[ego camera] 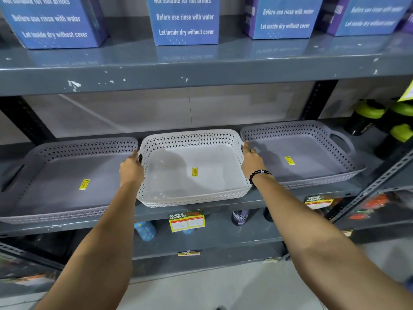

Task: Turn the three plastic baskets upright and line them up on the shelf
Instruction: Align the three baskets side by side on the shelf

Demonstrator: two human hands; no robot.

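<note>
Three shallow perforated plastic baskets stand upright, side by side, on the grey metal shelf (268,200). The left basket (67,175) and the right basket (312,151) are lilac-grey. The middle basket (178,175) is white. Each has a yellow price sticker on its floor. My left hand (131,171) grips the white basket's left handle. My right hand (251,161), with a black bead bracelet at the wrist, grips its right handle. The white basket's front edge overhangs the shelf lip slightly.
Blue printed boxes (185,21) stand on the shelf above. Black bottles with green lids (377,121) crowd the shelf just right of the right basket. A price tag (186,221) hangs from the shelf lip, with bottles (145,230) on the shelf below.
</note>
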